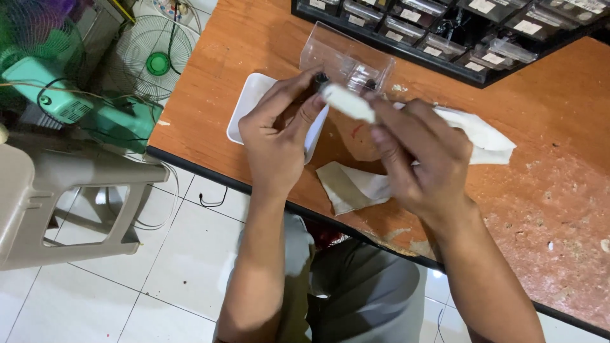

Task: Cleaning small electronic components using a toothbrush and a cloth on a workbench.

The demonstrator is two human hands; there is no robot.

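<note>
— What have we got in our hands here?

— Our left hand (274, 141) pinches a small dark cylindrical part (321, 79) between thumb and fingertips, raised above the worktop so its end faces across. Our right hand (419, 155) is closed round a bunched white cloth (346, 101), whose rolled tip points straight at that part, just short of touching it or perhaps brushing it; we can't quite tell.

— Why hold them up like that?

— As we judge it, lifting both clear of the scuffed orange-brown wooden worktop (559, 209) lets us turn the part freely against the cloth.

— And beneath?

— Under our left hand lies a shallow white rectangular plastic tray (251, 105), likely there to catch small pieces. Just beyond both hands a clear plastic drawer (343, 57) lies pulled out and tipped, with dark bits inside it. Past that stands the black cabinet of small clear drawers (445, 38) it appears to belong to.

— The cloth's tail?

— It trails away right of our right hand, and another crumpled beige rag (352, 185) rests below, between our wrists.
</note>
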